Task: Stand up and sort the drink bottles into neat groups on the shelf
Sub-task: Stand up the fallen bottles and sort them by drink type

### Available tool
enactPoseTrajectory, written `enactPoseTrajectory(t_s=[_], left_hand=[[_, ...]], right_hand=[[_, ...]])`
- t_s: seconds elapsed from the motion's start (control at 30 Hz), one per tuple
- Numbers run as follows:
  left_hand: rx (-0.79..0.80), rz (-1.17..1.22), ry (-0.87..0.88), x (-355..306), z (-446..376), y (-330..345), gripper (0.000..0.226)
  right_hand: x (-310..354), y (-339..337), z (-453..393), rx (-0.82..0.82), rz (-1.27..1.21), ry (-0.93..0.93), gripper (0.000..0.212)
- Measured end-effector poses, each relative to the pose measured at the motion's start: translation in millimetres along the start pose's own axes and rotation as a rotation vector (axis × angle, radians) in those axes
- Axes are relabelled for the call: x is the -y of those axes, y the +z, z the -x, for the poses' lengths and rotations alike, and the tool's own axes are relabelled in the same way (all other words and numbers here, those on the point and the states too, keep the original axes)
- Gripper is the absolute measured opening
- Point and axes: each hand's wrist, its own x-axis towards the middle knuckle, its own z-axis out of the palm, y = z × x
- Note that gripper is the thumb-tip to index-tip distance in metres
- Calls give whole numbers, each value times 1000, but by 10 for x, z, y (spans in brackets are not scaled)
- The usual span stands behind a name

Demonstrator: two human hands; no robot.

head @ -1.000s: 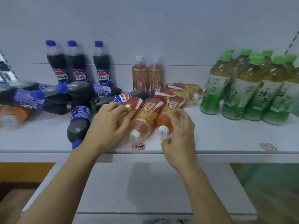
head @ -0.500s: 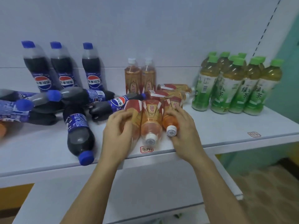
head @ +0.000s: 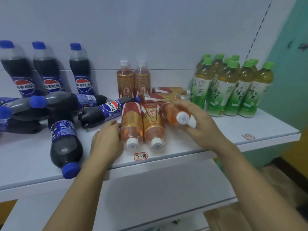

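Closest to the camera, the white shelf (head: 183, 157) edge has a small red-bordered handwritten label (head: 140, 156) stuck right in front of the orange drinks, so that's probably their assigned spot. The left hand (head: 106, 142) lies on the shelf with straight fingers pressed against the side of a lying orange energy-drink bottle with a white cap and red-gold wrap (head: 132, 129), likely bracing it so it doesn't roll. A twin bottle (head: 154, 127) lies just beside it, touching, cap pointing at the camera.

The right hand (head: 198, 125) has its fingers curled round a third orange bottle (head: 176, 115), lifted off the shelf and tilted, cap towards us, I guess on its way to being stood up.

To the left, a dark cola bottle with a blue cap (head: 64, 140) lies near the edge, with more cola bottles (head: 93, 112) toppled in a heap behind. Further back, a couple more orange bottles (head: 164, 97) lie stacked, hard to count exactly.

At the wall, three upright cola bottles (head: 48, 72), two standing orange bottles (head: 133, 79), and on the right a tidy cluster of green-capped green tea bottles (head: 233, 87), already sorted.
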Motion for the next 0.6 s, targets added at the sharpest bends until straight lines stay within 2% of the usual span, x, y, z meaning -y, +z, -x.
enactPoseTrajectory(t_s=[0.1,0.2,0.27,0.37,0.53,0.6], left_hand=[[129,-92,12,-70,-29,-6,52],[160,-127,1,-75,-44,-31,57],[154,-141,-7,-95,-10,-49,56],[142,-135,-23,-118,19,-45,57],[144,-153,-19,-121,23,-59,67],[137,-160,-10,-110,15,-79,59]], right_hand=[[70,-122,-341,5,-72,46,42],[44,-108,-702,5,-11,108,28],[-26,-85,-916,2,-27,221,29],[-171,-80,-1106,36,-121,356,45],[-219,-196,-1168,99,-162,364,46],[-170,-269,-1172,144,-131,350,37]])
